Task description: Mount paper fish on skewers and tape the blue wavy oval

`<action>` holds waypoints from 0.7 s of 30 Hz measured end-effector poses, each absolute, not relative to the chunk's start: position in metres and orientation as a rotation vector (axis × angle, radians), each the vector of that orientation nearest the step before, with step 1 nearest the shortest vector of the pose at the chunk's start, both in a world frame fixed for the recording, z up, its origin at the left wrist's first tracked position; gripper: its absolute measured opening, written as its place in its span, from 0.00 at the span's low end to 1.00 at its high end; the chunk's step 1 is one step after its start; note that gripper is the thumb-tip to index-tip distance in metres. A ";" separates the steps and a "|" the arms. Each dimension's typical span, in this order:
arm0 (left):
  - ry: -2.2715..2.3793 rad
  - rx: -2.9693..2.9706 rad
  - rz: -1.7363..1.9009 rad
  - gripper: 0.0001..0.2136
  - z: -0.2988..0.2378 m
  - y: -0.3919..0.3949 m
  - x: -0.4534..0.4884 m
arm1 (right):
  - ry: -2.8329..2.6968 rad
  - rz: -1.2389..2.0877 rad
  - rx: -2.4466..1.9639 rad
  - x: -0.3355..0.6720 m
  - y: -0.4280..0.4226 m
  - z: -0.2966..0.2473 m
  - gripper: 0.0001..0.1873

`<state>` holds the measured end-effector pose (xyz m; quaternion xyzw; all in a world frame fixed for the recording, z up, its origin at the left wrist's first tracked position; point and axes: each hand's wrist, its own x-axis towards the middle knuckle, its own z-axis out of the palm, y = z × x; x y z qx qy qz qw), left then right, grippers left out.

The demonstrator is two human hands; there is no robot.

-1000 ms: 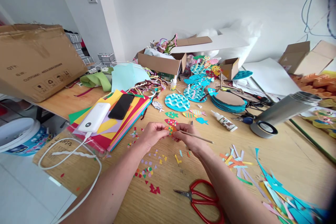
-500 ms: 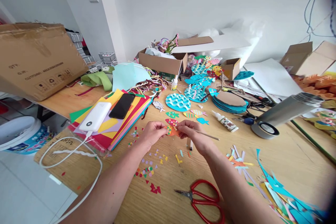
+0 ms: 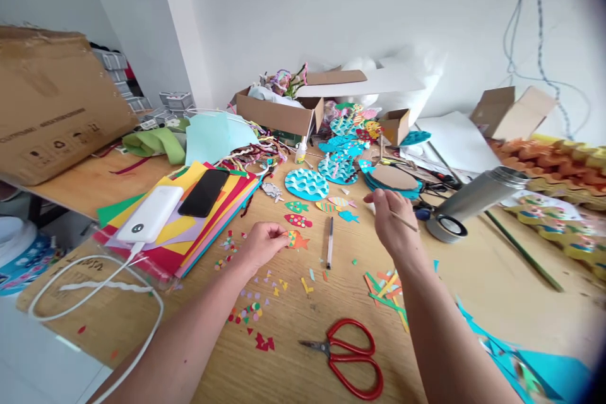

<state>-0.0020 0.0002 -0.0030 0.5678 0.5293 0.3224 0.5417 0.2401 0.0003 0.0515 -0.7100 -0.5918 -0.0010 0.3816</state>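
My left hand (image 3: 265, 245) is closed, pinching an orange paper fish (image 3: 299, 240) with coloured bits on its head end. Farther right, my right hand (image 3: 395, 221) has a thin wooden stick (image 3: 403, 221) held in its fingers, which reach toward the spot of the white glue bottle, now mostly hidden behind the hand. Just beyond the orange fish lie a red spotted paper fish (image 3: 298, 221), a green one (image 3: 296, 206) and a blue one (image 3: 349, 216). Between my hands lies a pen (image 3: 330, 243). Red-handled scissors (image 3: 350, 353) rest open near the front edge.
Small paper dots (image 3: 246, 312) and triangles are scattered by my left forearm; paper strips (image 3: 386, 293) lie near the right one. A power bank (image 3: 150, 214) and phone (image 3: 204, 193) sit on coloured paper. A steel flask (image 3: 478, 199) leans at right. Blue wavy discs (image 3: 307, 184) stand behind.
My right hand has left the orange fish and moved right with the stick, to where the glue bottle lay. My left hand still holds the fish. The view has turned slightly right.
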 end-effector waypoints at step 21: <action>1.708 2.305 0.392 0.12 -0.001 -0.007 -0.005 | -1.470 0.039 -2.299 0.328 0.025 0.080 0.14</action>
